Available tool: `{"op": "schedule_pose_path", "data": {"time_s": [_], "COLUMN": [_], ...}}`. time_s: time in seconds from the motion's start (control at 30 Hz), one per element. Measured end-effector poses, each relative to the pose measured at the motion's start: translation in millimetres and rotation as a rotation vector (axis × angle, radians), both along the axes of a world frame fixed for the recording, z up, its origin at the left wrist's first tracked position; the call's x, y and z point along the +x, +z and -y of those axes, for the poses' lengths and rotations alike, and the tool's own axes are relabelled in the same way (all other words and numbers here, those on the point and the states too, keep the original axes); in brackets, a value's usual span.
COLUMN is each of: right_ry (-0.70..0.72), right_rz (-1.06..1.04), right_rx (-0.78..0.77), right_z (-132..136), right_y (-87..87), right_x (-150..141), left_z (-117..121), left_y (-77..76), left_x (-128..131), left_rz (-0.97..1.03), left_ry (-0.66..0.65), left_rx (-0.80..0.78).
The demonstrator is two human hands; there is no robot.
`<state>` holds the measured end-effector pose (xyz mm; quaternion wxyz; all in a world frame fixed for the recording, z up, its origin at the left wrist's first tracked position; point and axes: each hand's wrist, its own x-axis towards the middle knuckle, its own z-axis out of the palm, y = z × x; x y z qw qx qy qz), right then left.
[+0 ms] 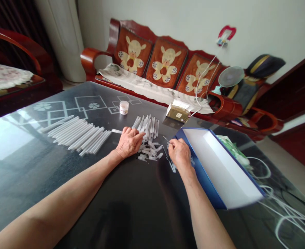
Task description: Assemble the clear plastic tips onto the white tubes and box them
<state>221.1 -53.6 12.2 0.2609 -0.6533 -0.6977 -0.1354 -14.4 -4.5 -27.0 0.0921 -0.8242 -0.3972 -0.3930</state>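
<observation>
My left hand is closed over the middle of the table, fingers curled round what looks like a white translucent pen barrel, whose end sticks out to the left. Between my hands lies a loose pile of small clear-white pen caps. Just behind the pile is a bundle of pen barrels. My right hand pinches a thin pen refill, its tip pointing up and left. Several more thin refills lie under and beside that hand. A wide row of white barrels rests at left.
An open blue box with a white inside stands right of my right hand. Behind are a small round jar and a tissue box. White cables and a green packet lie beyond the box. A wooden sofa faces the table.
</observation>
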Motion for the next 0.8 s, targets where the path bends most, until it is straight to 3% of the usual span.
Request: {"op": "schedule_pose_path", "data": {"time_s": [0.1, 0.27, 0.57, 0.8], "right_ry": [-0.086, -0.095, -0.074, -0.136], "right_rz": [0.048, 0.065, 0.123, 0.030], "right_rx": [-0.061, -0.087, -0.090, -0.164], "right_z": [6.8, 9.4, -5.3, -15.5], "right_y": [-11.3, -25.9, -29.6, -24.3], "right_x": [14.5, 13.6, 3.5, 8.3], "left_z": [-0.2, -2.2, -1.7, 7.4], "left_y": [-0.9, -4.0, -2.7, 8.7], "left_x": [0.1, -1.0, -0.3, 1.7], "left_rz": [-0.012, -0.027, -0.026, -0.046], "left_ry": [-0.010, 0.004, -0.016, -0.107], "left_rx": [-0.002, -0.001, -0.001, 0.040]}}
